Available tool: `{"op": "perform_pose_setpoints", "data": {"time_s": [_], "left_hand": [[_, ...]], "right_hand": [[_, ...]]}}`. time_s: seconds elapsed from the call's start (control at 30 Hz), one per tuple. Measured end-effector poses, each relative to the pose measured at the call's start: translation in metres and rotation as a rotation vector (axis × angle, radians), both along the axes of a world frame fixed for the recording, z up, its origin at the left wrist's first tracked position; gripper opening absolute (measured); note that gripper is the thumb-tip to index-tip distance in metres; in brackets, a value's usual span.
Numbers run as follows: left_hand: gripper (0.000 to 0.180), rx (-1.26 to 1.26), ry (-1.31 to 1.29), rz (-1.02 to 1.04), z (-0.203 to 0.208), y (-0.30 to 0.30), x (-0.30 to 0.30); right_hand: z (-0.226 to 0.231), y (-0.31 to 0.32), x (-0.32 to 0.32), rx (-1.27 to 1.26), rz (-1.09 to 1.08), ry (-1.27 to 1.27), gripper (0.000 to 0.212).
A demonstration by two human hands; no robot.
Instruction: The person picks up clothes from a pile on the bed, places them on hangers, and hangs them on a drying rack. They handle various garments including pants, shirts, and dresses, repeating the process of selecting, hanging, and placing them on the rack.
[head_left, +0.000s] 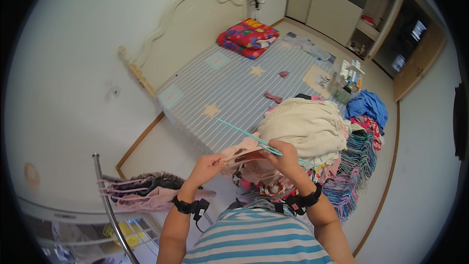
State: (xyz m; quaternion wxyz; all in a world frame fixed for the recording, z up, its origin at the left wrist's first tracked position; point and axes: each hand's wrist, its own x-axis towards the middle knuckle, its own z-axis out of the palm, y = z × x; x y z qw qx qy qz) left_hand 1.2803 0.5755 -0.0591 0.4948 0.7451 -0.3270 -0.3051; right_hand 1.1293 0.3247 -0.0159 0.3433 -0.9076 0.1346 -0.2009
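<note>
1. The left hand (207, 167) pinches the edge of a pale pink garment (238, 153) between thumb and fingers.
2. The right hand (286, 159) grips a slim teal clothes hanger (243, 132), whose far end points up and left over the bed; whether these fingers also grasp the cloth, I cannot tell.
3. The pale pink garment is in front of the person's striped shirt (259, 237), stretched between the two hands, at the near left side of a clothes pile.
4. A large cream garment (305, 124) tops that pile, just beyond the right hand.
5. Right of the pile lies a heap of multicoloured hangers (354, 168), with blue cloth (366, 109) beyond it.
6. A clear box of bottles (344, 88) stands near the blue cloth.
7. The bed's striped sheet (195, 112) carries a folded red patterned quilt (249, 38) near the headboard (188, 19).
8. At lower left, garments (156, 190) hang from a metal rail (111, 215).
</note>
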Motion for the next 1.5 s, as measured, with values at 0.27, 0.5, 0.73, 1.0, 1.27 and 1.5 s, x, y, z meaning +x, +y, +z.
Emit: {"op": "perform_pose_setpoints", "data": {"time_s": [0.27, 0.5, 0.73, 1.0, 1.27, 1.5], "left_hand": [[0.018, -0.381, 0.114, 0.690, -0.032, -0.002, -0.018], [0.016, -0.746, 0.481, 1.019, -0.040, 0.015, -0.053], [0.019, -0.638, 0.387, 0.931, -0.011, 0.028, -0.100], [0.022, -0.266, 0.300, 0.995, -0.002, 0.049, -0.148], [0.027, 0.113, -0.149, 1.186, -0.009, 0.054, -0.177], [0.025, 0.214, -0.368, 1.220, 0.007, 0.054, -0.178]], "right_hand": [[-0.015, 0.029, 0.013, 0.062, 0.316, -0.035, 0.025], [-0.016, 0.040, 0.009, 0.148, 0.556, 0.002, 0.026], [-0.022, 0.032, 0.012, 0.280, 0.616, 0.014, 0.025], [-0.037, 0.017, 0.011, 0.399, 0.607, 0.072, 0.025], [-0.004, -0.044, -0.028, 0.467, 0.680, 0.339, 0.038], [-0.005, -0.030, -0.036, 0.320, 0.870, 0.072, 0.023]]}}
